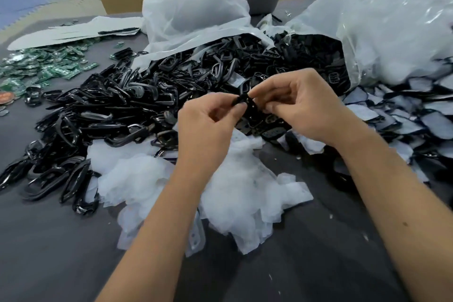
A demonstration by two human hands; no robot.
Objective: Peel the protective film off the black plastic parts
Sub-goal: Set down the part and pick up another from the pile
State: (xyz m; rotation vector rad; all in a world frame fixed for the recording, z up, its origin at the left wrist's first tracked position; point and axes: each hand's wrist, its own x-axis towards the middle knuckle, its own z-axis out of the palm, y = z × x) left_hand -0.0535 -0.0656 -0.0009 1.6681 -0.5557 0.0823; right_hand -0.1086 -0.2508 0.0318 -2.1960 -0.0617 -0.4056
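From the head camera, you have one small black plastic part (245,103) raised between both hands, above the heap of peeled film (196,184) on the dark counter (318,265). Your left hand (206,127) has its grip pressed together on the part's left end, thumb against forefinger; your right hand (304,108) pinches the other end with its fingertips (257,94) curled in, likely working at a film edge, though the film itself cannot be made out here. The part looks light, thin and stiff, with a glossy face that may slip, so hold it by the edges and pick at a corner. The film should be flimsy and clingy; pull it slowly or it may tear. Peeled frames (103,115) lie heaped to your left, and film-covered pieces (411,120) spill from the clear bag (382,32) to your right.
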